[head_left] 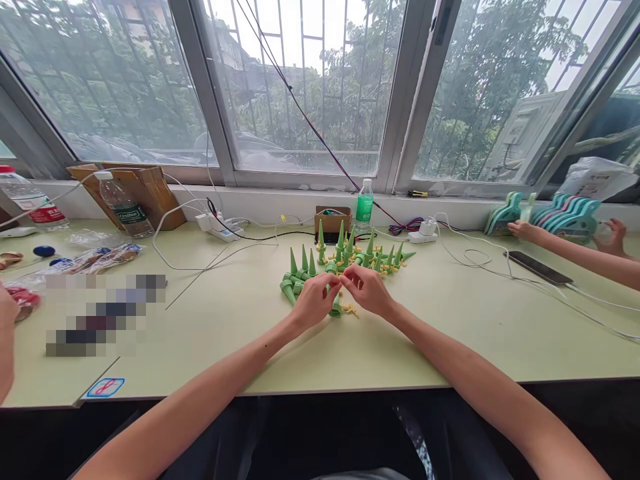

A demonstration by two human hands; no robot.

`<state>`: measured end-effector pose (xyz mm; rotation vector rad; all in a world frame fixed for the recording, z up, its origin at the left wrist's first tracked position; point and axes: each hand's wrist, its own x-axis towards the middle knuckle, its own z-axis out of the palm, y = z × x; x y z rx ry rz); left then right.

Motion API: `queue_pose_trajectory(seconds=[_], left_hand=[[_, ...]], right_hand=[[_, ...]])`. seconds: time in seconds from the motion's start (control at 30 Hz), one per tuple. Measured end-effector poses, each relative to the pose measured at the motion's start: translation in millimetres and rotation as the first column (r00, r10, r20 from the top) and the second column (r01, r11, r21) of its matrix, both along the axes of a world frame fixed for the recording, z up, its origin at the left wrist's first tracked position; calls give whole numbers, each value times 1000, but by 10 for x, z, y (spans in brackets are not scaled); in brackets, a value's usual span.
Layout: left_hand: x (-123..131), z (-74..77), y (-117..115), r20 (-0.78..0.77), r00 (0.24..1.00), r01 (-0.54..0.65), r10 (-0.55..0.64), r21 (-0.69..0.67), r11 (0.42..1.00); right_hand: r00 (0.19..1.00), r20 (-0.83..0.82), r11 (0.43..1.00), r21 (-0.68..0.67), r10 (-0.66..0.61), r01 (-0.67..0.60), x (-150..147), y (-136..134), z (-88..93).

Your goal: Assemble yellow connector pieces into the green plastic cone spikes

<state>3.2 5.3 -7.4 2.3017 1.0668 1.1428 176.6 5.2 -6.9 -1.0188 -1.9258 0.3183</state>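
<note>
My left hand (pixel 316 299) and my right hand (pixel 367 288) meet over the table, their fingertips pinched together. A bit of a small yellow plastic piece (pixel 341 292) shows between them; the fingers hide most of it. Just below lies a green plastic spike (pixel 335 310) with its round open end toward me. Beside it are loose yellow pieces (pixel 351 311) with short prongs. Behind my hands stand several green spikes (pixel 340 241), points up, with more yellow pieces among them. Other green spikes (pixel 289 291) lie tilted to the left of my left hand.
A small cardboard box (pixel 333 215) and a green-labelled bottle (pixel 365 205) stand at the back. White cables and a power strip (pixel 223 230) run along the sill. At right, another person's hands (pixel 525 231) touch teal hangers near a phone (pixel 537 268). Bottles and plastic bags lie left.
</note>
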Motion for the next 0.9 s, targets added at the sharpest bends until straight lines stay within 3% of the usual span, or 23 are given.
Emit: queue_pose_trajectory(seconds=[0.33,0.9], left_hand=[[2,-8,28,39,999,-2,4,-50,999],[1,29,51,263,965,89,7,-352,932]], right_hand=[[1000,11,1000,8,22,-22,16,9,-16],[997,14,997,12,77,-77,-4,2,-30]])
